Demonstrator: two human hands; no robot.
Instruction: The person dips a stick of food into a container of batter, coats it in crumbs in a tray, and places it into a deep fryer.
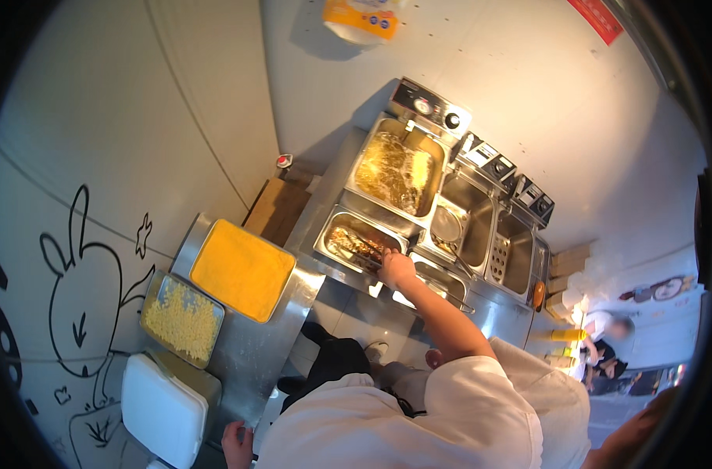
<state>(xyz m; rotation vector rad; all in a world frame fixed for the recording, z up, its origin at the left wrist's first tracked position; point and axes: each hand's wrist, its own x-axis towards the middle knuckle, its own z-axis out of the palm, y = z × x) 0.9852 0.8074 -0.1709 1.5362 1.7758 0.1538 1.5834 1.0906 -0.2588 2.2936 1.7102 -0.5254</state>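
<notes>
My right hand [398, 268] grips a pair of metal tongs [364, 245], whose tips reach into a rectangular steel pan of browned fried bits [343, 239]. Behind that pan, a deep fryer's basin [439, 183] holds bubbling oil, with a pale yellow piece [420, 169] floating at its right. Near the bottom edge, my left hand [237, 447] hangs beside the steel counter [244, 375], fingers loosely bent, with nothing seen in it. On this counter are a tray of orange-yellow crumbs [242, 271] and a tray of pale diced pieces [183, 319].
Right of the oil lie two more fryer basins [479, 202] [517, 249], one with a round strainer [447, 224]. A white-lidded bin [163, 410] stands at lower left. Someone in beige clothing [552, 381] is close on my right. Another person [602, 340] works farther off near yellow bottles [568, 335].
</notes>
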